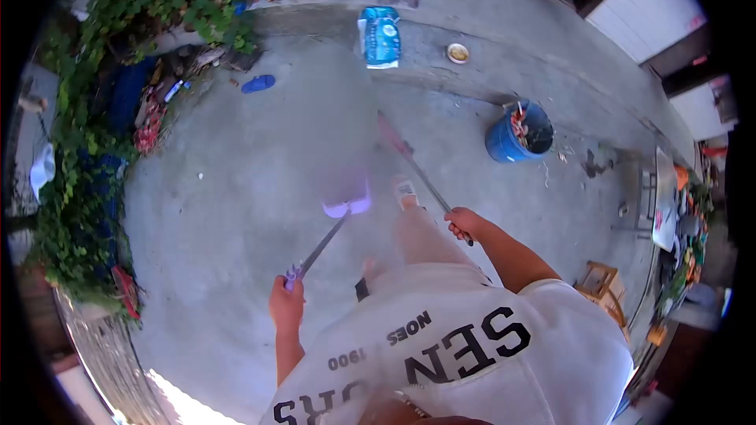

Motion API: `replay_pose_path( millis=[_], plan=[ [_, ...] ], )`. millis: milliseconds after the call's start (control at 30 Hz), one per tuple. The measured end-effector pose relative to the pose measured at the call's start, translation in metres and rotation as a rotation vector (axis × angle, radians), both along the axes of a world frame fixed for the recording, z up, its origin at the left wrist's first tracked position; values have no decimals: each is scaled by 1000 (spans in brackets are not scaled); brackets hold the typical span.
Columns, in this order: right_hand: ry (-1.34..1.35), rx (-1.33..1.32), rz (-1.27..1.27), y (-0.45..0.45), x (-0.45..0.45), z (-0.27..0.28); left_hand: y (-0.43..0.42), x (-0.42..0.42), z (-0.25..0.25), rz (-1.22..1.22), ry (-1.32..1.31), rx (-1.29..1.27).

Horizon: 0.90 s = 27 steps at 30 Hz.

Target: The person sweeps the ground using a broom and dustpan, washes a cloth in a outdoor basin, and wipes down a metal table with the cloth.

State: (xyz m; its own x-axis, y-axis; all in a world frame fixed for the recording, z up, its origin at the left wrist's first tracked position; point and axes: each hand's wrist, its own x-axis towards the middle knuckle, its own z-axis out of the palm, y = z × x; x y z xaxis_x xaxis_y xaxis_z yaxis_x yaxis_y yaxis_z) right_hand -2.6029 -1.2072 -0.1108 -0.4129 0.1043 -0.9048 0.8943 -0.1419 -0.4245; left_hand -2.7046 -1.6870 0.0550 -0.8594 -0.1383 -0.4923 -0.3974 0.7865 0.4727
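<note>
My left hand [287, 301] is closed round the purple top of a long-handled dustpan [347, 206]. The dustpan's lilac scoop is low over the concrete, in front of my feet, and part of it is blurred. In my right hand [466, 225] is the grey handle of a broom [425, 179], gripped near its upper end. The broom slants forward and left to a pinkish lower part; its head is lost in a blurred patch. Between the two tools shows one of my feet [406, 191].
A blue bucket [504, 145] of rubbish stands ahead right. On the step lie a blue bag [382, 36] and a small bowl [457, 53]. One blue slipper [258, 83] lies ahead left. Leafy plants [75, 212] line the left; a wooden stool [602, 287] is at right.
</note>
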Motion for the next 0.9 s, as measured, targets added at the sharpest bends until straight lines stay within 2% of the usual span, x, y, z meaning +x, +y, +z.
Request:
replay_pose_path(
  millis=[100,167,233,333,433,533,700,900],
  plan=[
    [31,-128,-208,7,92,-19,54,-6,13,-151,-4,97],
    [-28,-111,-310,16,145,-15,90,-8,8,-338,59,65],
    [-63,-120,-358,33,194,-25,140,0,14,-486,118,27],
    [-41,-84,-308,64,280,-73,227,26,35,-668,153,-34],
    [-93,-50,-526,98,351,-63,317,60,38,-815,125,-65],
    [-133,-28,-562,152,427,-61,405,103,30,-935,115,-107],
    [-195,-32,-850,230,555,-51,565,166,6,-1194,160,-153],
    [-269,22,-1089,311,612,-55,716,214,-20,-1348,189,-111]
  ],
)
